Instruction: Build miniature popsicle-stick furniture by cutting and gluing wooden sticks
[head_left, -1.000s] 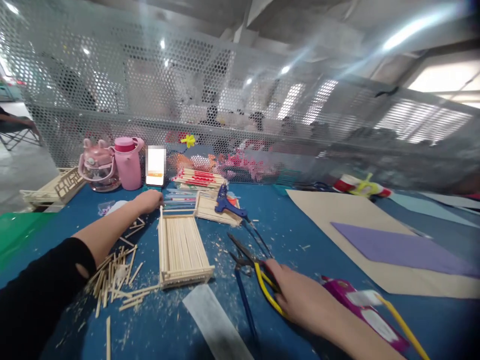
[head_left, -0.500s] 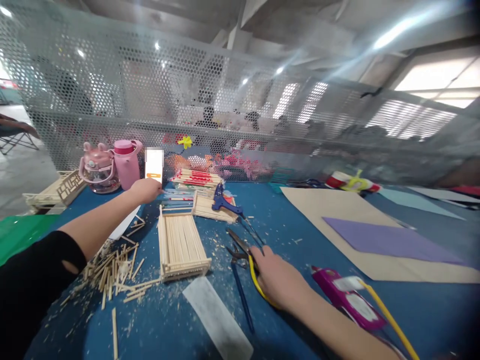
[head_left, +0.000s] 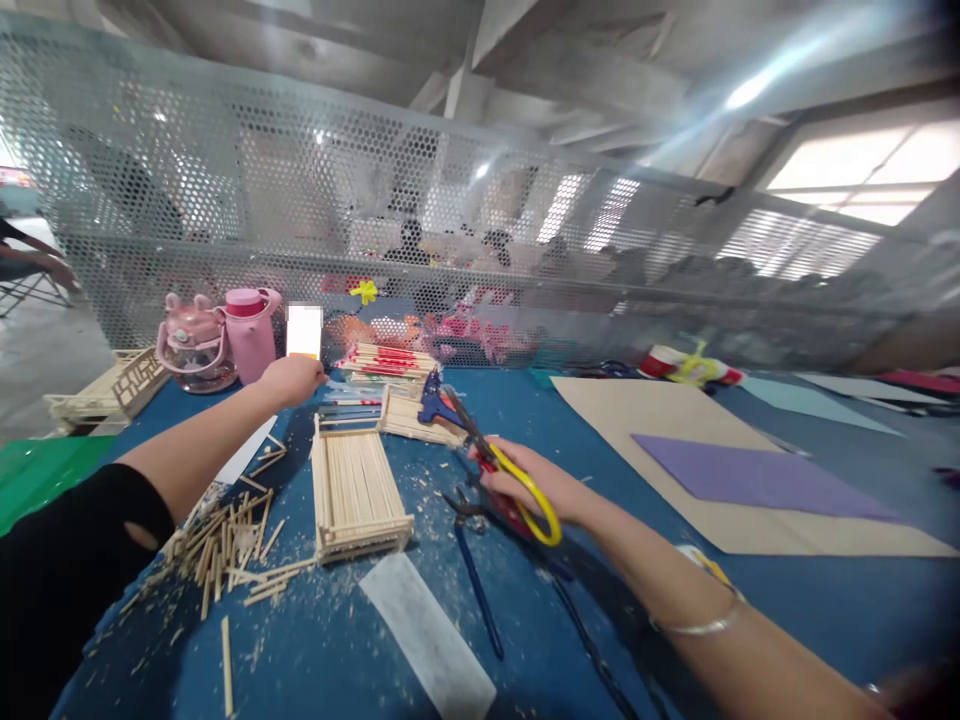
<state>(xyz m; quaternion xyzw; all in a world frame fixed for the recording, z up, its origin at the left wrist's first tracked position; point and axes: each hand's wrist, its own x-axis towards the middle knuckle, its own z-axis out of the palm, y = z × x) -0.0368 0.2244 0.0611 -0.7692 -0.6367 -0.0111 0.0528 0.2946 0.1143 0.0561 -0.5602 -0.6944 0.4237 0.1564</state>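
Note:
My right hand [head_left: 536, 478] is closed around a pair of scissors [head_left: 517, 470] with yellow and red handles. Their dark blades point up and left, towards the blue glue gun [head_left: 433, 400]. Below them, pliers [head_left: 474, 570] with dark blue handles lie on the table. My left hand [head_left: 294, 380] reaches far forward, its fingers curled at the lower edge of an upright phone [head_left: 304, 335] with a bright white screen; the fingertips are partly hidden. Between my arms rests a small bed-like frame [head_left: 360, 485] made of wooden sticks.
Cut sticks [head_left: 229, 540] and shavings cover the left of the blue table. Two pink bottles [head_left: 251, 335] stand by the mesh screen [head_left: 300, 200]. Bundled sticks [head_left: 390, 362] lie near a second wooden piece [head_left: 420, 422]. A white strip [head_left: 427, 635], beige sheet [head_left: 600, 400] and purple sheet [head_left: 750, 475] lie flat.
My right hand has lifted the scissors off the table and swung their blades up towards the glue gun. My left hand stays by the phone. The view has shifted slightly.

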